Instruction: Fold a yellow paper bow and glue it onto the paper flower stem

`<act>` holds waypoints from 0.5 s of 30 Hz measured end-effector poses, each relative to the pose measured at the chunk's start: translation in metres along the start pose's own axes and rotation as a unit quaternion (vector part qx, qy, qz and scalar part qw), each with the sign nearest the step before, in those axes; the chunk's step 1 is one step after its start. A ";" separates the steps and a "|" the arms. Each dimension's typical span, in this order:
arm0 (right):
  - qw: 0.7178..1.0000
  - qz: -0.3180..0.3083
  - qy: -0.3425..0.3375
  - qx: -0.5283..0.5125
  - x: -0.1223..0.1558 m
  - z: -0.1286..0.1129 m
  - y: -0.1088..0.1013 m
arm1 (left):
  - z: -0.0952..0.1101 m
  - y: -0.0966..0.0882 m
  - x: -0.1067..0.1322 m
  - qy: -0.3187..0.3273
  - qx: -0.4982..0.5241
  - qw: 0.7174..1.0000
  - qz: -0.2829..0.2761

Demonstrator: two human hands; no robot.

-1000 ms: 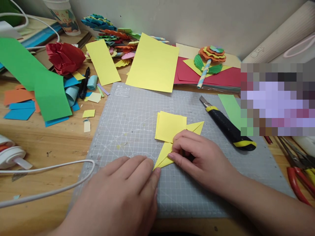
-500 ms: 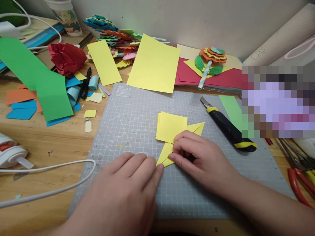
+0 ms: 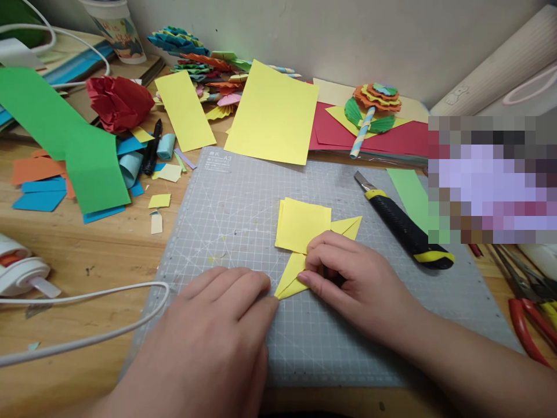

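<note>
Craft wkspace, can't tell home vs studio: wood desk (image 3: pixel 130 247) w/ gridded cutting mat (image 3: pixel 237 188), utility knife (image 3: pixel 395 226) + red-handled tool (image 3: pixel 519 328) R, ppr flowers (image 3: pixel 178 42) far side, ppr scraps (image 3: pixel 39 201) L.

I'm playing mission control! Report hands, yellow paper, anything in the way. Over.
Right hand on folded yellow paper. Left hand at its near tip. Craft knife, blade exposed, beyond right hand, not touching.

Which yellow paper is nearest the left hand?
The folded yellow piece, its pointed tip at the left hand; the square stack, narrow strip and large sheet lie farther off.
</note>
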State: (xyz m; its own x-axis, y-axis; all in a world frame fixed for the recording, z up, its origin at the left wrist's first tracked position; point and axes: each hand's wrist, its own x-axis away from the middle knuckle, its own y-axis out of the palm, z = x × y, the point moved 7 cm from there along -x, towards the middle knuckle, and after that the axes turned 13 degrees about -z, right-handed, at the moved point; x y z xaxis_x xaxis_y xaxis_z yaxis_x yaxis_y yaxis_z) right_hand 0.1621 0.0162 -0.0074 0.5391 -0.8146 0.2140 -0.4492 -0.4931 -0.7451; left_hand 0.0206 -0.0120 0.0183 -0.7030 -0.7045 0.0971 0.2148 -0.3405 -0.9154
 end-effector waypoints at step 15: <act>1.000 0.005 0.001 0.005 -0.001 0.000 0.001 | 0.007 0.003 0.000 0.036 -0.056 0.997 -0.036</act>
State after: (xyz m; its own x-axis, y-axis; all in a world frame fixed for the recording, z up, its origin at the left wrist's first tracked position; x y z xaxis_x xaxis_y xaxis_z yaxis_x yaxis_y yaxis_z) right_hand 0.1611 0.0164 -0.0079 0.5330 -0.8204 0.2070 -0.4482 -0.4813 -0.7533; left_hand 0.0260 -0.0177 0.0183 -0.7612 -0.6332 0.1402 0.0876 -0.3146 -0.9452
